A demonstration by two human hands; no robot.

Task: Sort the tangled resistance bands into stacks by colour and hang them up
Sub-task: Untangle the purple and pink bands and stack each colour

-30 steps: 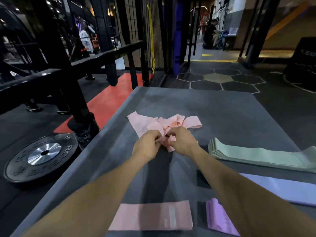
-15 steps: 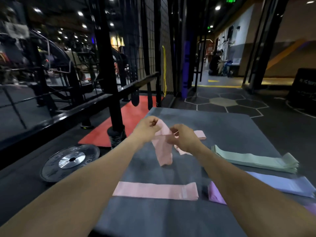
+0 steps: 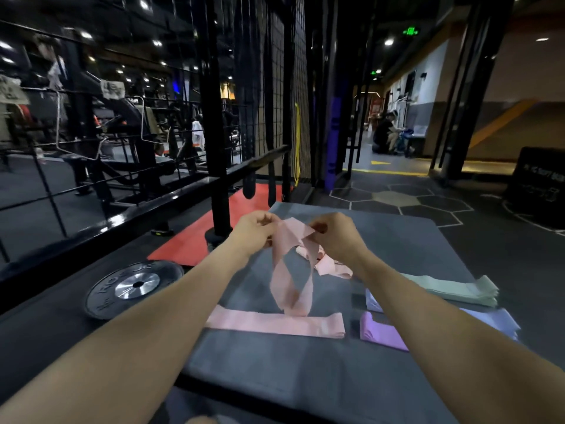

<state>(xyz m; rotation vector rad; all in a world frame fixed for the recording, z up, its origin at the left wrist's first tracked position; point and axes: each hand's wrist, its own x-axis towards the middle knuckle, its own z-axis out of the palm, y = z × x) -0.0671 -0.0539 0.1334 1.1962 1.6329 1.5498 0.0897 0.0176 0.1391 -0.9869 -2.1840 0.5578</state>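
A person's left hand (image 3: 255, 229) and right hand (image 3: 334, 237) pinch the top of a pink band (image 3: 292, 270) between them, each gripping one upper corner, holding it up above a grey surface (image 3: 275, 371). The band hangs as a twisted loop, its long axis running straight down from the hands, its bottom fold reaching just over a flat pink band (image 3: 275, 324) laid on the surface. That flat band lies with its long axis left to right across the near part of the surface. Behind the hanging loop, under the right hand, a small tangle of pink bands (image 3: 331, 267) sits on the surface. To the right, a stack of pale green bands (image 3: 452, 290) lies lengthwise from left to right, partly hidden by the right forearm. Nearer, a light blue stack (image 3: 495, 321) and a purple stack (image 3: 377, 332) lie side by side, both also partly covered by the forearm. Left of the surface, a black weight plate (image 3: 134, 287) lies flat on the dark gym floor beside a red mat (image 3: 195, 240) and a black rack post (image 3: 218, 179)
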